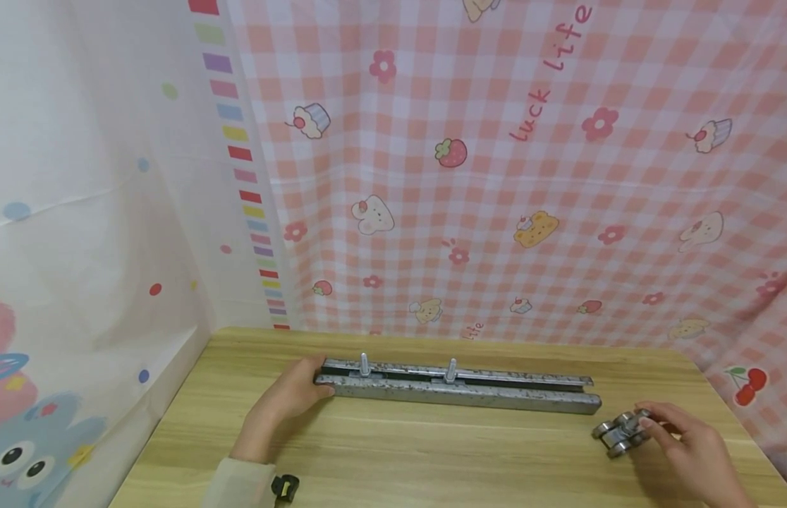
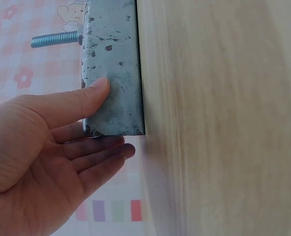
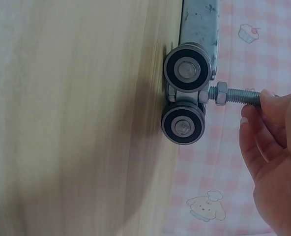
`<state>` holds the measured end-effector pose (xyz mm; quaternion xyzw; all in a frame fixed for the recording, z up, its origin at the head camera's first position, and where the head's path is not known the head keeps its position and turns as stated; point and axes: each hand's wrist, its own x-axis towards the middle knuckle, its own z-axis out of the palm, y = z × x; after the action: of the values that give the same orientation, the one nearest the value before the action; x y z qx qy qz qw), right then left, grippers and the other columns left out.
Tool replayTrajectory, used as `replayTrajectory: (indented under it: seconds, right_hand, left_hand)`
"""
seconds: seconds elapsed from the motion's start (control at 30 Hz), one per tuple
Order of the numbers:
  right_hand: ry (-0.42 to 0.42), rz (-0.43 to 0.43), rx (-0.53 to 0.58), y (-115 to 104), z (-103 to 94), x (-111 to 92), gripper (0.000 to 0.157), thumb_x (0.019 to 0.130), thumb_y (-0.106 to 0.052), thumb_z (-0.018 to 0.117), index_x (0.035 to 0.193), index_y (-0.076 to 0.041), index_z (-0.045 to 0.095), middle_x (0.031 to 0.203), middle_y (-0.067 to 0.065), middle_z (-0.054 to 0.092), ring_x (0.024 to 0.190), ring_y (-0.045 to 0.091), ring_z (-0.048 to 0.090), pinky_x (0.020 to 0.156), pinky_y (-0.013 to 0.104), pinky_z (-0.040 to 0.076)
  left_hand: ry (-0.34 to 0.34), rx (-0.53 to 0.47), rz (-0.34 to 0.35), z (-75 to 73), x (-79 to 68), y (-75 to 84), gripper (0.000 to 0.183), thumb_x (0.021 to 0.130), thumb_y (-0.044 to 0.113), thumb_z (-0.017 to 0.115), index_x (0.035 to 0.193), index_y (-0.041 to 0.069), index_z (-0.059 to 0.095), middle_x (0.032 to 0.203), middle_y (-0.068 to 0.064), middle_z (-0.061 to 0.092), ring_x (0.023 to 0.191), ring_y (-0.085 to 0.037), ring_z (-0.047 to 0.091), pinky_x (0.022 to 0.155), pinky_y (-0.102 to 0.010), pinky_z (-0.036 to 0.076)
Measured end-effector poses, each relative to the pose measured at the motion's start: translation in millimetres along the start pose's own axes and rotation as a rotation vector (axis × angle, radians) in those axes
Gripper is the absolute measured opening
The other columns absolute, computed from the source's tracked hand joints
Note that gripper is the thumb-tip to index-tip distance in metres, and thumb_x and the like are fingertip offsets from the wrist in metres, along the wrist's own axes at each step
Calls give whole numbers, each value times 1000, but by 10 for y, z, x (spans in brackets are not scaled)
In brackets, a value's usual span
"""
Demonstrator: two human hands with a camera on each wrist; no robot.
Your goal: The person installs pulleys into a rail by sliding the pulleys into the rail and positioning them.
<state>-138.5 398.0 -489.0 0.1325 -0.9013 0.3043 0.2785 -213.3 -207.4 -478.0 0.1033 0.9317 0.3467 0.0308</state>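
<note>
A long grey steel channel rail [image 1: 463, 396], its paint chipped and open slot upward, lies across the table. My left hand [image 1: 293, 391] grips its left end, thumb on the near face and fingers round the far side. Two threaded bolts, a left one [image 1: 364, 365] and a middle one [image 1: 452, 370], stand up through the slot. Off the rail's right end, my right hand [image 1: 693, 439] pinches a wheeled roller trolley [image 1: 617, 436] by the tip of its threaded bolt [image 3: 241, 96]. A nut [image 3: 221, 93] sits on that bolt, and the wheels [image 3: 187, 68] point down near the tabletop.
The wooden table [image 1: 431, 458] runs up to a pink checked cloth [image 1: 495, 176] behind it. White cloth [image 1: 114, 176] hangs at the left. A small black object [image 1: 285, 487] shows beside the left sleeve at the front.
</note>
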Motion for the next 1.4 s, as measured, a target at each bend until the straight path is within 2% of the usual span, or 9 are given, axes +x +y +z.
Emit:
replayTrajectory:
  seconds: [0.2, 0.47, 0.6, 0.7, 0.73, 0.87, 1.07, 1.27, 1.4]
  right_hand:
    - [7, 33, -6, 68, -28, 27, 29, 79, 21, 77, 103, 6, 74, 100, -31, 65, 87, -24, 53, 69, 1, 45]
    - [-28, 97, -72, 112, -100, 84, 23, 84, 15, 76, 105, 4, 76, 96, -33, 62, 85, -24, 50, 63, 3, 44]
    - [-41, 128, -99, 151, -125, 138, 21, 87, 13, 75, 107, 6, 76, 92, -4, 76, 80, -21, 51, 57, 7, 44]
    - [-64, 161, -128, 164, -146, 172, 19, 91, 8, 74, 110, 8, 75, 95, 24, 75, 76, -18, 52, 53, 11, 45]
    - [-70, 169, -132, 171, -153, 180, 18, 92, 7, 74, 110, 8, 75, 96, 26, 74, 75, -17, 52, 52, 13, 44]
    - [-70, 179, -128, 212, -164, 210, 18, 93, 5, 73, 111, 8, 75, 96, 27, 74, 73, -15, 53, 49, 15, 44]
    - [-41, 200, -144, 250, -140, 247, 18, 93, 3, 75, 110, 10, 75, 93, 28, 74, 70, -16, 51, 51, 12, 43]
    - [-61, 218, -157, 260, -113, 304, 23, 96, -1, 73, 116, 11, 72, 107, 35, 71, 75, -24, 44, 52, 9, 43]
    - [-35, 225, -149, 259, -70, 323, 22, 95, 1, 74, 115, 11, 73, 106, 34, 72, 76, -27, 41, 53, 7, 43]
  left_hand:
    - [4, 0, 3, -2, -4, 2, 45, 89, 3, 81, 129, -9, 64, 116, -17, 72, 110, -29, 67, 99, -51, 55]
    - [5, -4, 1, 6, -1, 4, 45, 89, 3, 82, 129, -9, 64, 115, -17, 72, 109, -29, 67, 98, -50, 56]
    - [0, -4, 2, -3, -8, 6, 49, 89, 3, 81, 133, -11, 62, 121, -21, 71, 114, -32, 66, 101, -52, 54]
    - [-3, -4, -1, -5, -6, 6, 52, 90, 3, 80, 135, -12, 60, 125, -23, 69, 117, -34, 65, 103, -53, 53]
    - [-3, -6, -6, -1, -4, 6, 51, 90, 3, 80, 135, -11, 61, 124, -22, 70, 117, -33, 65, 103, -53, 53]
    - [-1, -11, -14, 2, 0, 4, 49, 90, 3, 81, 133, -10, 62, 121, -20, 71, 114, -31, 66, 102, -52, 54]
    - [1, -9, -1, 2, 13, -10, 43, 89, 2, 81, 127, -8, 65, 115, -17, 72, 109, -29, 68, 98, -51, 56]
    - [5, 10, 14, 10, 16, -31, 49, 89, 3, 81, 132, -11, 62, 123, -22, 70, 117, -35, 65, 104, -54, 52]
    - [0, 14, 14, 11, 19, -32, 52, 89, 3, 81, 135, -13, 60, 126, -24, 69, 119, -36, 64, 104, -54, 52]
